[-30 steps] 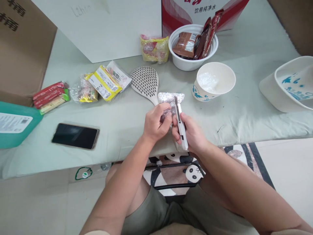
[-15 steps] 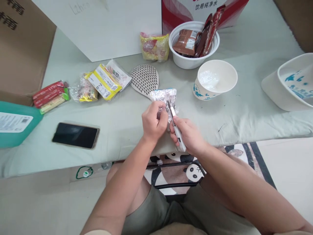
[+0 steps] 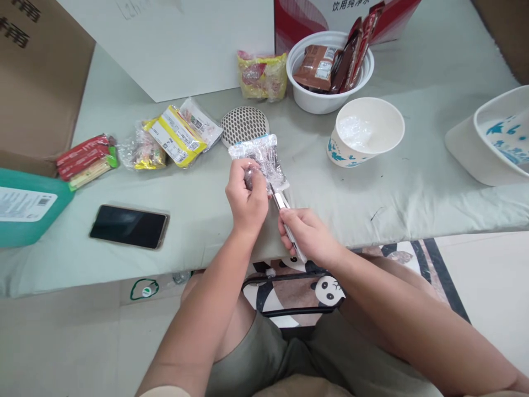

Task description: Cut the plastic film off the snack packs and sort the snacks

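Observation:
My left hand [image 3: 248,193] is closed on a clear, silvery plastic packet [image 3: 264,154] with a bluish top edge. My right hand [image 3: 308,234] grips the white handle of a utility knife [image 3: 285,205]. The knife's dark, narrow blade points up and left and touches the packet's lower part, beside my left fingers. Whether it has cut through cannot be made out. Behind the packet lies a grey perforated scoop [image 3: 244,121], its handle mostly covered. To the right stands a white paper cup [image 3: 345,157] with blue print and crumpled clear plastic inside.
A white bowl [image 3: 322,103] of brown and red packets stands at the back, beside a yellow packet [image 3: 262,77]. Several snack packs [image 3: 177,138] and a phone [image 3: 129,226] lie left, near a teal bottle [image 3: 25,220]. At right is a larger white tub [image 3: 467,149].
The packet and my left hand have moved slightly left, showing more of the packet. The knife has tilted further left, its blade now against the packet's lower part.

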The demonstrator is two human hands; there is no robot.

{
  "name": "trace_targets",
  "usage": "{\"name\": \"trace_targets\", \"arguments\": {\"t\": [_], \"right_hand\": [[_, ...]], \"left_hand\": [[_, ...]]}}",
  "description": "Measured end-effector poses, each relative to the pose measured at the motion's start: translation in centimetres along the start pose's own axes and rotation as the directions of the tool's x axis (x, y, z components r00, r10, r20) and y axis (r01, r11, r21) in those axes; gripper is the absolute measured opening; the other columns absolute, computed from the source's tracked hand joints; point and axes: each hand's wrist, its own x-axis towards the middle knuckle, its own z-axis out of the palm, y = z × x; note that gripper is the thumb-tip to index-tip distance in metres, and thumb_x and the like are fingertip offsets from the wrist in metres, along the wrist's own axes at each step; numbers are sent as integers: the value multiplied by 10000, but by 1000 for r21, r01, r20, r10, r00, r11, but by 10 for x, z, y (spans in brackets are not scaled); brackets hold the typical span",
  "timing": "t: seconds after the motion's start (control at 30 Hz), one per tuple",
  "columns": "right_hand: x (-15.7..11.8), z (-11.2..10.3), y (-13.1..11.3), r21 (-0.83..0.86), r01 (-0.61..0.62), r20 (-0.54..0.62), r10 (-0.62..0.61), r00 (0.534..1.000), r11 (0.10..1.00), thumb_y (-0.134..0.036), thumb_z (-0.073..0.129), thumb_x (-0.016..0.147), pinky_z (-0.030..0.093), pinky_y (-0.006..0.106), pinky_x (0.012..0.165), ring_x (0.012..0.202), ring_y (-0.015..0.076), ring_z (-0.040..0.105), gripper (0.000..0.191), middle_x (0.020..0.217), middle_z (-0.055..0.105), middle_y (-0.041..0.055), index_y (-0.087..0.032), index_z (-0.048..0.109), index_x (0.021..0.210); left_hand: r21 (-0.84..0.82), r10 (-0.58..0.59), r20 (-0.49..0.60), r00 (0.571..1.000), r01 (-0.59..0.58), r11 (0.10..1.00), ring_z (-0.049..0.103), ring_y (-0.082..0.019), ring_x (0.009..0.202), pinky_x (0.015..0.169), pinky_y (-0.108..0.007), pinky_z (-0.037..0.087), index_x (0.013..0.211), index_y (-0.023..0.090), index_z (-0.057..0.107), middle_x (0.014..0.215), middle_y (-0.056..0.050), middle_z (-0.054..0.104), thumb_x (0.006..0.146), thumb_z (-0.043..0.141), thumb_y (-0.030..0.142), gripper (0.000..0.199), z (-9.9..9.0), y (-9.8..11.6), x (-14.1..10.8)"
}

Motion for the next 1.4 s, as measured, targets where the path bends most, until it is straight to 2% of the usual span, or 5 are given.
{"name": "trace_targets", "arguments": {"t": [0.33, 0.73, 0.97, 1.17, 1.4], "right_hand": [[-13, -17, -10, -327, 83, -80, -115, 990, 941, -556, 395, 965, 384, 253, 501, 482, 127, 487, 422, 554, 527, -23, -199, 594, 862], [-10, -90, 5, -925, -309, -377, -632, 677, 221, -304, 491, 935, 462, 450, 785, 930, 343, 637, 434, 1028, 691, 169, -180, 674, 1309], [-6, -68, 3, -892, 403, 56, -836, 546, 204, -372, 628, 908, 539, 426, 884, 1028, 283, 664, 471, 1136, 709, 135, -182, 569, 1336], [-3, -63, 7, -885, 400, 65, -789, 611, 237, -213, 540, 973, 498, 361, 772, 847, 222, 657, 190, 872, 700, 64, -226, 709, 1059], [-10, -54, 7, -875, 471, 137, -880, 455, 108, -164, 552, 978, 472, 344, 759, 814, 187, 594, 194, 871, 677, 55, -239, 725, 930]], "left_hand": [[-122, -201, -107, 974, 188, 975, 438, -30, 467, 392, -175, 318, 959, 241, 507, 836, 31, 527, 948, 599, 410, 193, -17, -15, 24], [-28, -93, 403, 911, 114, 993, 453, -98, 540, 505, -226, 427, 1000, 236, 633, 677, 38, 485, 942, 597, 478, 251, -17, -4, 13], [-17, -17, 567, 824, 32, 999, 465, -91, 547, 536, -231, 432, 1070, 235, 655, 775, 25, 608, 963, 578, 364, 185, -6, 2, 3], [-85, -106, 532, 840, 178, 980, 472, -112, 572, 503, -238, 422, 1007, 244, 661, 792, -6, 596, 909, 659, 442, 221, -1, 4, 4], [-298, -310, 414, 856, 450, 842, 441, -91, 538, 469, -228, 394, 930, 251, 628, 740, 18, 512, 825, 754, 434, 245, 2, -2, 10]]}}
